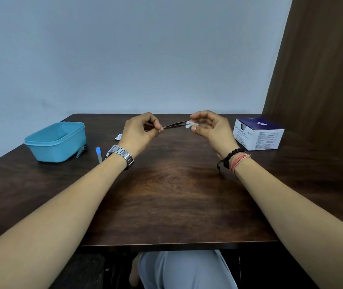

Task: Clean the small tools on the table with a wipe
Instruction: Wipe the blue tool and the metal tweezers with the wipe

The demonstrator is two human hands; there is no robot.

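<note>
My left hand [140,130] pinches the handle end of thin dark metal tweezers [174,125] and holds them level above the far half of the table. My right hand [210,127] pinches a small white wipe [189,124] folded around the tweezers' tip. Both hands hover in the air, a short gap apart. A silver nail clipper [81,151] lies against the teal box, and a small tube with a blue cap [98,154] lies on the table beside it.
An open teal plastic box [56,140] stands at the left. A white and dark blue carton of swabs [258,133] stands at the right. A torn white sachet [118,137] lies behind my left hand. A brown wooden panel rises on the right.
</note>
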